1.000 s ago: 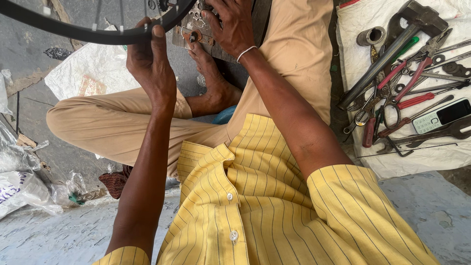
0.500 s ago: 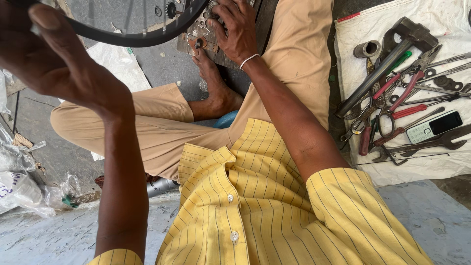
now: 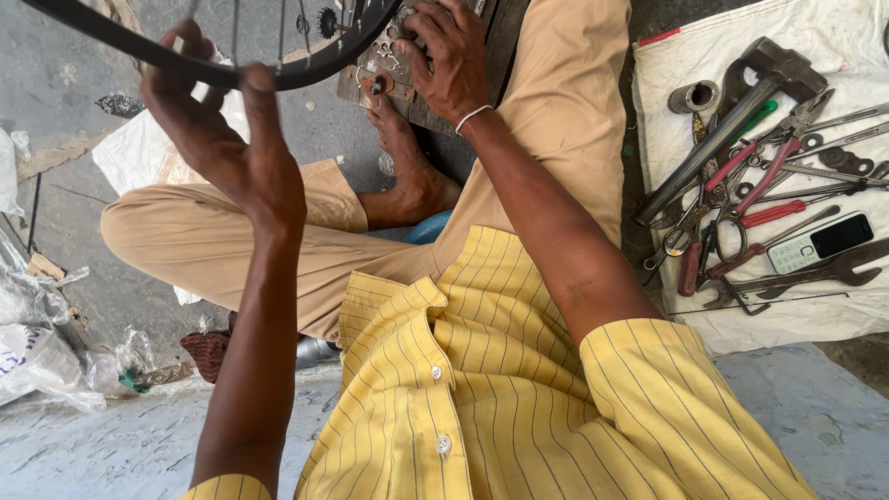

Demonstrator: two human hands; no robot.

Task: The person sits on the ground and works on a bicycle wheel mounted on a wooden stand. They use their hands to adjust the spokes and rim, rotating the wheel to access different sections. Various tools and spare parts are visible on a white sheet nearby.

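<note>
My left hand (image 3: 218,139) grips the bicycle wheel rim (image 3: 278,69) raised before me, fingers wrapped around it to steady it; my right hand (image 3: 454,56) rests curled on small metal parts (image 3: 384,60) by my foot (image 3: 407,167).

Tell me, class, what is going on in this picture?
A person in a yellow striped shirt sits cross-legged on the ground. Their left hand grips the black rubber tyre of a spoked bicycle wheel, while their right hand rests on small metal parts on a dark wooden board. To the right, a white cloth holds a hammer, pliers, spanners and a mobile phone.
</note>
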